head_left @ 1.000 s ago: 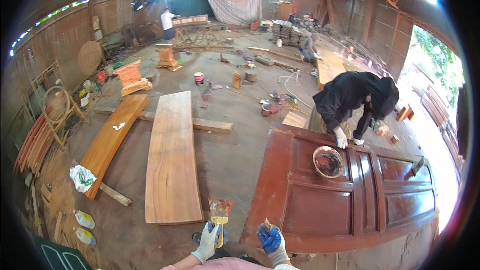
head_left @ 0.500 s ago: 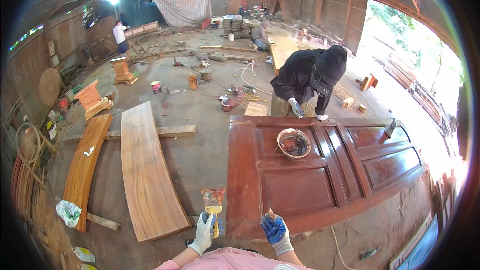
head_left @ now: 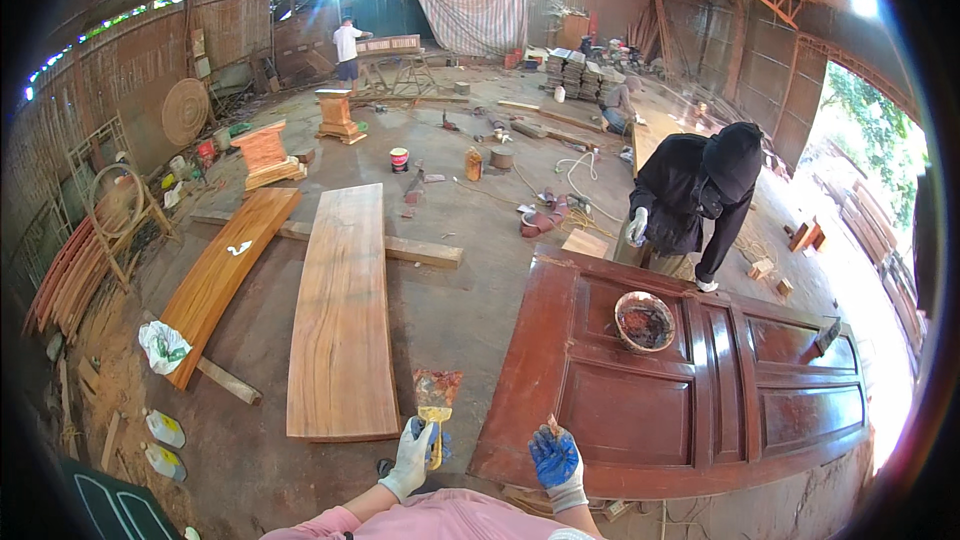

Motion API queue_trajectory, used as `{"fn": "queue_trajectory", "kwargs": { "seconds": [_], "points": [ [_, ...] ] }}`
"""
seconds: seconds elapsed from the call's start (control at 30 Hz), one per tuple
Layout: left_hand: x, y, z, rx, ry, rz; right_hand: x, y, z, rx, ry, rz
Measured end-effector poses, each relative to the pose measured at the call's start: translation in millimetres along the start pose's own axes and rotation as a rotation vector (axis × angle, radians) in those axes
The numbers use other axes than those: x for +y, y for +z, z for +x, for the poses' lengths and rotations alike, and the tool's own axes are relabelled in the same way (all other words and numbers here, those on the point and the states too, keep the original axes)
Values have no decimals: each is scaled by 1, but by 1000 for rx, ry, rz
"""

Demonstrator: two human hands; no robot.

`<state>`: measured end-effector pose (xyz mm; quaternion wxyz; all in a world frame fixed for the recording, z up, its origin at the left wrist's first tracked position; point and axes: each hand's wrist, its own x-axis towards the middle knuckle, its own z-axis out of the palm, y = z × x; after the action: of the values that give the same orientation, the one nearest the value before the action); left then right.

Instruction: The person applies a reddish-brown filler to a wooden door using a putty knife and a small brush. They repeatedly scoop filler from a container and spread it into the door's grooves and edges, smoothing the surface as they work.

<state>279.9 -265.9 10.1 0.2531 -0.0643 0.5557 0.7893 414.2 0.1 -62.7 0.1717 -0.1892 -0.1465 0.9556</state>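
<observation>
Left of the dark-red panelled wooden door (head_left: 625, 415), the white-gloved left hand (head_left: 411, 458) grips a yellow-handled flat scraper (head_left: 437, 390) projecting forward; near the door, the blue-palmed right hand (head_left: 557, 459) curls, contents unclear.

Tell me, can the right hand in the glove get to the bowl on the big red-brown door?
Probably yes, perhaps with a lean forward: the right hand looks close to the near edge of the door, and nothing seems to stand between it and the bowl.
</observation>
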Motion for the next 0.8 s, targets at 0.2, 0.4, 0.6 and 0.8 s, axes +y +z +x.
{"fn": "queue_trajectory", "kwargs": {
  "seconds": [0.2,0.4,0.6,0.8],
  "points": [
    [-6,-13,-21,70,-1,3,0,2,1,-12,39,3],
    [-11,-21,-26,50,-30,27,4,9,-12,46,-2,-6],
    [-19,-12,-19,-35,-59,16,1,-15,-30,47,-23,8],
    [-29,0,-14,-55,-112,41,12,-28,-35,40,56,-293]
  ]
}}
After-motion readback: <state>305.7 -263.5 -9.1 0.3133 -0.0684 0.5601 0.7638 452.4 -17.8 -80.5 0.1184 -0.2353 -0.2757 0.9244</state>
